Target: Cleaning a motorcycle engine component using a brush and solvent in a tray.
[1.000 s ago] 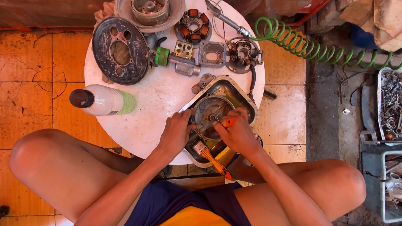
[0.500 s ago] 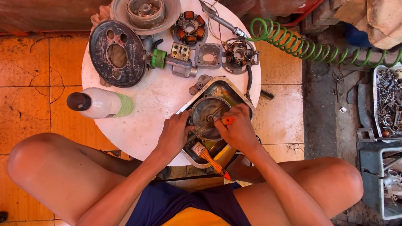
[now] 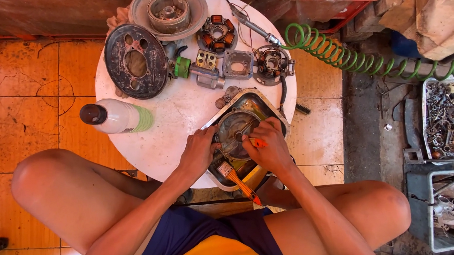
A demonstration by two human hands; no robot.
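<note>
Steadying a round metal part [image 3: 235, 134] in a tray [image 3: 269, 105] at the table's near edge, the left hand [image 3: 199, 151] grips its rim; the right hand [image 3: 270, 148], barely shifted, holds an orange-handled tool [image 3: 258, 142], apparently a screwdriver. Beyond: a bottle [image 3: 114, 116].

I see round white table [image 3: 176, 114]: on it bottle [image 3: 114, 116], dark disc [image 3: 135, 60], flywheel [image 3: 168, 8], stators [image 3: 217, 35], metal tray [image 3: 247, 136].

Bare white tabletop [image 3: 178, 117] lies open to you left of the square metal washing pan [image 3: 269, 105]. Further left, the lying white plastic bottle [image 3: 116, 116] blocks that side. At the far edge, the dark round metal plate [image 3: 135, 60] and small grey engine parts [image 3: 225, 65] crowd together; your knees close the near side.
</note>
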